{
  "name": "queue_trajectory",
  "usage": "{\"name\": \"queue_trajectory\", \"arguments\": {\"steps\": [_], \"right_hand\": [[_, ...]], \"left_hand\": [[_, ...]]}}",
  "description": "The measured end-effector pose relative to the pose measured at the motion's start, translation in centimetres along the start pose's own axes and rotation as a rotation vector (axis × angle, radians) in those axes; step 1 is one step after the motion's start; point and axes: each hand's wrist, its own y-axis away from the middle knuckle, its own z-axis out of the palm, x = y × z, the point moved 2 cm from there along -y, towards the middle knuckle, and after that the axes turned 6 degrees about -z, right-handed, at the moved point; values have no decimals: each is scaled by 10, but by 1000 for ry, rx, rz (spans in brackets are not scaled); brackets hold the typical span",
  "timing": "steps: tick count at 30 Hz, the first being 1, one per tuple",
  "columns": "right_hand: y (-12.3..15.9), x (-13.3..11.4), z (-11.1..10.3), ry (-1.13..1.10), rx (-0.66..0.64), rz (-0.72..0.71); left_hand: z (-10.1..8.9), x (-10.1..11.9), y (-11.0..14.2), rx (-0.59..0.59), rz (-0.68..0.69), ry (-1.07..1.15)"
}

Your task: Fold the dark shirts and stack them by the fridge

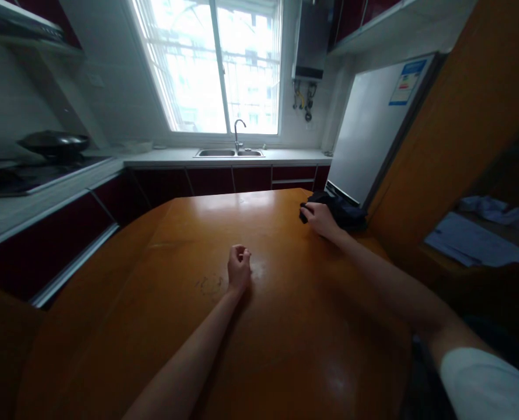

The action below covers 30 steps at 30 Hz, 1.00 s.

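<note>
My left hand (pixel 239 267) rests on the wooden table (pixel 167 326) near its middle, fingers curled in and closed. A small gap shows inside the curl, and I see nothing held there. Farther off to the right, my right hand (pixel 321 218) has its fingers closed on a small black object (pixel 303 213), whose kind I cannot make out. Right behind that hand lies a dark, soft-looking bundle (pixel 351 214), like folded cloth or a bag, at the table's far right edge. Whether the black object is joined to the bundle is unclear.
Beyond the table runs a counter with a double sink (pixel 215 153) and tap (pixel 238 135) under a window. A wok (pixel 54 143) stands on the stove at left. At right are a fridge (pixel 368 128), a wooden panel (pixel 456 116) and papers (pixel 473 239) on a shelf.
</note>
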Motion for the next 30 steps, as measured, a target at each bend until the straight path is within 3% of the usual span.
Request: {"name": "queue_trajectory", "arguments": {"steps": [2,4,5,7,9,12,15,19,24,30], "right_hand": [[24,-39,23,-206,-88,-119],[53,-67,47,-378,-257,-181],[66,-76,57,-436,-357,-215],[85,-79,68,-500,-389,-235],[93,-62,70,-460,-203,-198],[97,-14,70,-218,120,-39],[104,27,85,-49,85,99],[111,46,108,-16,1,79],[107,53,108,20,-40,114],[105,60,96,-42,-4,134]], "left_hand": [[-1,-2,-1,44,-22,79],[-3,-3,-1,83,-15,91],[-4,-3,-1,99,-7,87],[-4,-2,0,94,13,86],[-3,1,2,27,54,67],[0,14,9,-151,200,-91],[6,32,24,-337,412,-328],[16,49,52,-518,552,-580],[26,45,65,-607,523,-778],[17,38,41,-554,349,-690]]}}
